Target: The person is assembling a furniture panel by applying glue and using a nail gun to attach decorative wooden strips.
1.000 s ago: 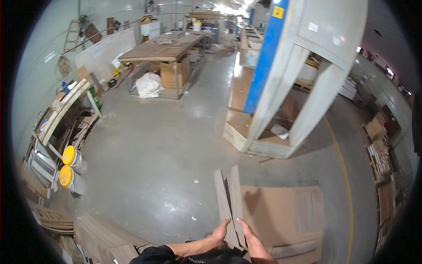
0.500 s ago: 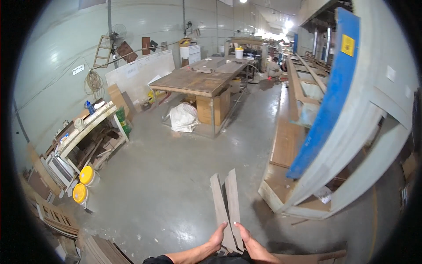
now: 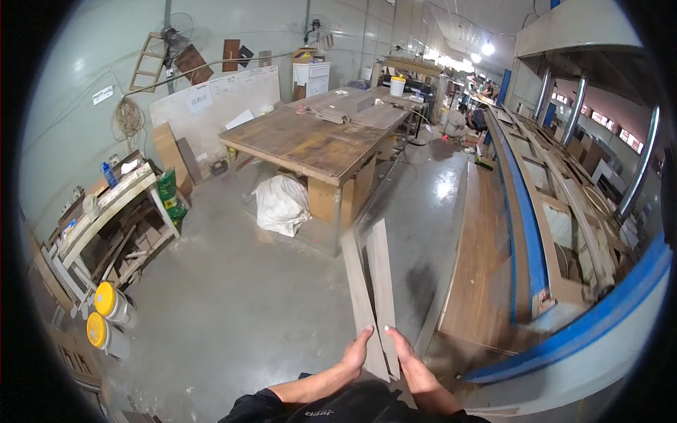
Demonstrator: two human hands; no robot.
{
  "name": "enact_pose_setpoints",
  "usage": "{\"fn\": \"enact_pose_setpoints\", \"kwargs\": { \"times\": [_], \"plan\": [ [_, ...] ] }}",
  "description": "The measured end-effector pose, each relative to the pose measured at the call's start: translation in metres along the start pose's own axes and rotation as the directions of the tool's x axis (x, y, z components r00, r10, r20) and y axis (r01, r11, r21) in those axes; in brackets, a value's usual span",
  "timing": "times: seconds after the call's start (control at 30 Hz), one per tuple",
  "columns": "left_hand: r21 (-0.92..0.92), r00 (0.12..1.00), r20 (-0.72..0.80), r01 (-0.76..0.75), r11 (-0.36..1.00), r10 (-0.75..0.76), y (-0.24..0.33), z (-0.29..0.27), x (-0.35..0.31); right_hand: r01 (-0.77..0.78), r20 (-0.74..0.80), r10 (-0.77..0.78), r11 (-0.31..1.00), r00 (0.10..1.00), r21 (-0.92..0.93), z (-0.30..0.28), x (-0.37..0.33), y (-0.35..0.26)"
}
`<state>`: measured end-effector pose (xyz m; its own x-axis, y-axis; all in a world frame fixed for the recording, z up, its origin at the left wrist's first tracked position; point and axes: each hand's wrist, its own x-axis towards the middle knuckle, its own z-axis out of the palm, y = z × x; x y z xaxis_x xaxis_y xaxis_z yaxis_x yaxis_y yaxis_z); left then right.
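Note:
Two long, narrow grey-brown wooden strips stand out in front of me, slightly apart at their far ends and close together near my hands. My left hand (image 3: 358,351) is closed on the left wooden strip (image 3: 360,289), its thumb lying along the top. Around the outer edge of the right wooden strip (image 3: 383,275) my right hand (image 3: 407,356) is closed in the same way. Both strips point away from me over the grey floor. The fingers under the strips are hidden.
Ahead stands a wooden-topped table (image 3: 296,141) with a white sack (image 3: 282,204) beneath. A large blue-edged machine (image 3: 525,233) runs along the right. At left are a cluttered workbench (image 3: 106,204) and two yellow-lidded buckets (image 3: 107,299). Farther off, a person (image 3: 453,121) crouches.
I have moved forward: the table and the machine are nearer, and the buckets have shifted left and down. Both strips stay in my hands, reaching higher in view.

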<state>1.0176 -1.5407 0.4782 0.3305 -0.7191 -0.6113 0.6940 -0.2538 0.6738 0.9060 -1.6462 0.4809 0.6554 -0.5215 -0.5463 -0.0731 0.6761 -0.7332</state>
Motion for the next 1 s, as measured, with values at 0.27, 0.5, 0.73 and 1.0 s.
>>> {"fn": "enact_pose_setpoints", "kwargs": {
  "times": [0.27, 0.5, 0.73, 1.0],
  "plan": [
    [-0.018, 0.983, 0.051, -0.176, 0.984, 0.177, 0.177, 0.067, 0.219, 0.175, 0.034, -0.175, 0.984, 0.984, 0.017, 0.003, 0.203, -0.196],
    [-0.098, 0.98, -0.039, -0.198, 0.975, 0.195, 0.343, 0.125, 0.366, 0.109, 0.117, -0.099, 0.991, 0.988, -0.084, 0.017, 0.389, -0.358],
    [-0.108, 0.936, -0.151, -0.337, 0.935, 0.319, 0.455, 0.153, 0.55, 0.079, 0.262, -0.039, 0.986, 0.964, -0.147, 0.004, 0.601, -0.479],
    [-0.161, 0.967, -0.185, -0.207, 0.965, 0.177, 0.595, 0.214, 0.75, 0.143, 0.212, -0.116, 0.983, 0.97, -0.117, 0.007, 0.758, -0.657]
  ]
}}
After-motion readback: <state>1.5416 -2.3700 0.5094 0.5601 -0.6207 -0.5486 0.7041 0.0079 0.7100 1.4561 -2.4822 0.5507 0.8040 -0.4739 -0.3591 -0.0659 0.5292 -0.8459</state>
